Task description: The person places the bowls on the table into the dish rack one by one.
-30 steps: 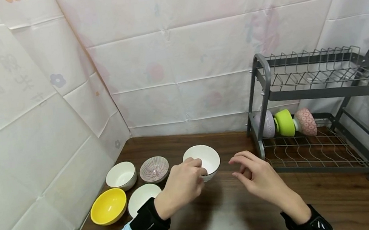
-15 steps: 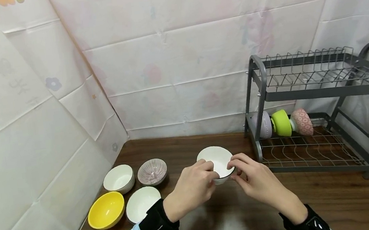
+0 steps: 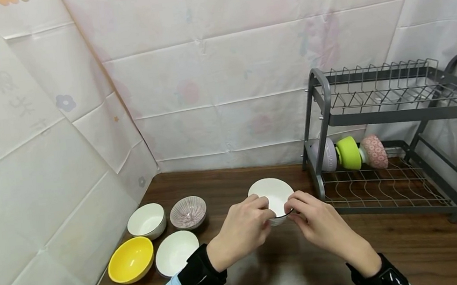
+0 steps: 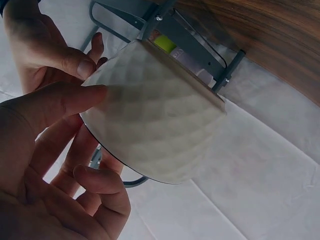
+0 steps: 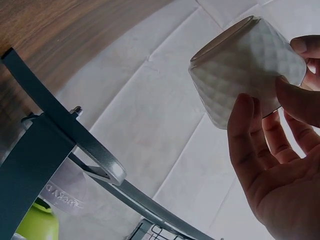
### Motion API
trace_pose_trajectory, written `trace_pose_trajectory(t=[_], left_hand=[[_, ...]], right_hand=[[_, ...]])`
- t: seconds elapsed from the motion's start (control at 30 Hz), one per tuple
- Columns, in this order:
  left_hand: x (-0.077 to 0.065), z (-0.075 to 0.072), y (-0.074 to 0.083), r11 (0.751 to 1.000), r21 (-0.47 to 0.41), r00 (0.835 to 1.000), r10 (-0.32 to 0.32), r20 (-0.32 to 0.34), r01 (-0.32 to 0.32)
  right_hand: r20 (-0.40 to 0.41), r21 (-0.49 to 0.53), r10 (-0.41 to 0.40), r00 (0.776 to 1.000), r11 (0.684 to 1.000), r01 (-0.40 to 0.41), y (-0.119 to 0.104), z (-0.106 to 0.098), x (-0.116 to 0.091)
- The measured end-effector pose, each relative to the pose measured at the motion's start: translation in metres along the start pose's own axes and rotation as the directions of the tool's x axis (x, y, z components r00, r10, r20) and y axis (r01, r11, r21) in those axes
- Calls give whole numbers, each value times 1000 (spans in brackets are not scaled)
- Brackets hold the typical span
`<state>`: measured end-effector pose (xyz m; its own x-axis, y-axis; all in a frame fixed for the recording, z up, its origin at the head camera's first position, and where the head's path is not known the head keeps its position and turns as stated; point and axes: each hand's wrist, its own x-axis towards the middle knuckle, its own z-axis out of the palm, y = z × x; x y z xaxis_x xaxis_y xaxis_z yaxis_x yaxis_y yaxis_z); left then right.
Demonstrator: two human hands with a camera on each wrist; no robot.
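A white bowl (image 3: 273, 193) with a thin dark rim is held up over the wooden table between both hands. My left hand (image 3: 244, 225) pinches its near rim, thumb on the outer wall and fingers over the inside. On the right side of that rim, my right hand (image 3: 319, 217) grips it between thumb and fingers. The left wrist view shows the bowl's outside (image 4: 160, 110) with a quilted diamond relief, lying tilted with its foot away from the hands. Both thumbs press on this wall (image 5: 240, 75) in the right wrist view.
A grey two-tier dish rack (image 3: 394, 115) stands at the right; its lower tier holds a lilac bowl (image 3: 329, 155), a green bowl (image 3: 348, 153) and a pink patterned bowl (image 3: 375, 151). At left sit a yellow bowl (image 3: 131, 260), a striped bowl (image 3: 188, 212) and two white bowls (image 3: 146, 221).
The left hand has carried the white bowl rightward. My right hand, apart from it a second ago, has come to the rim and now holds it too.
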<state>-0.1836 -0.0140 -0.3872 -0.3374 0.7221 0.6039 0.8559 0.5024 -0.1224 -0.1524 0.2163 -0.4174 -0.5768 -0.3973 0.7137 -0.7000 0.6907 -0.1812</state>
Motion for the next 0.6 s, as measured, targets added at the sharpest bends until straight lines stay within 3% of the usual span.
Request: trace_pose_trajectory(t=[0.6], left_hand=[[1, 6, 0, 999, -45, 998, 2, -61, -5]], right_hand=[[30, -8, -31, 999, 999, 31, 5, -5, 1]])
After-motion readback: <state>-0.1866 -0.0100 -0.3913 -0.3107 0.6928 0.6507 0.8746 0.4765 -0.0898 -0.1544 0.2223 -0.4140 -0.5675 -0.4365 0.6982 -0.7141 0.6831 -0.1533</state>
